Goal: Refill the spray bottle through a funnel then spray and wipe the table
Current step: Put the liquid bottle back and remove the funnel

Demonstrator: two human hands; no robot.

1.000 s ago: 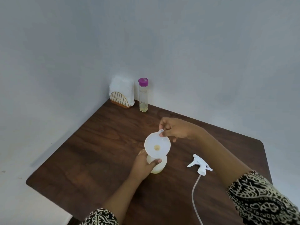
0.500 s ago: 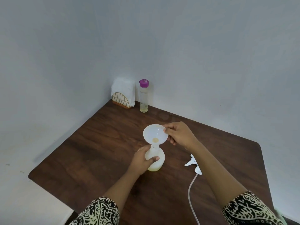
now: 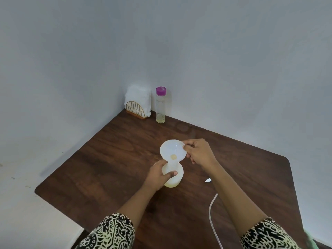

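Grey walls meet behind a dark wooden table (image 3: 107, 159). Napkin holder (image 3: 136, 108) and purple-capped bottle (image 3: 160, 106) stand at 11 o'clock. At centre, the left hand (image 3: 159, 174) curls its fingers round the spray bottle (image 3: 175, 178). The right hand (image 3: 199, 151) pinches the rim of the funnel (image 3: 170, 151) in the bottle's neck. A white tube (image 3: 212, 212) lies at 5 o'clock.

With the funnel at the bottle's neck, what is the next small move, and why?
Probably the right hand should let go of the funnel and reach for the purple-capped bottle at the table's far corner. The funnel's spout seems to sit in the neck of the spray bottle, the left hand grips that bottle, and the refill is capped and untouched.
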